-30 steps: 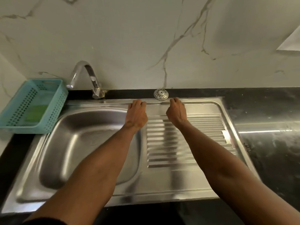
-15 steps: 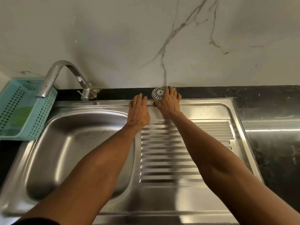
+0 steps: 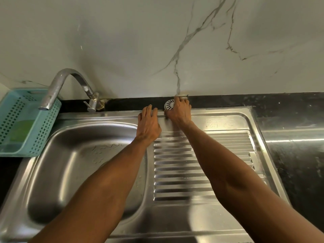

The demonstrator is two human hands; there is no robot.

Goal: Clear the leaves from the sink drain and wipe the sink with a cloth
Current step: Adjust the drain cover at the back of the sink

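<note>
One steel sink (image 3: 87,172) with a single basin lies at about seven o'clock, and one ribbed draining board (image 3: 228,155) at four o'clock. One curved tap (image 3: 66,85) stands at ten o'clock. One round white drain strainer (image 3: 168,104) sits at twelve o'clock on the dark worktop (image 3: 289,106). One teal perforated basket (image 3: 26,123) sits at nine o'clock, with one green item (image 3: 22,130) inside. Two hands show: the left hand (image 3: 149,123) and the right hand (image 3: 180,113).

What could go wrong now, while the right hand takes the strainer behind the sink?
The strainer sits on a narrow ledge against the wall; the right hand may knock it off.
The left hand rests on the sink rim, where droplets show, so it might slip.
</note>
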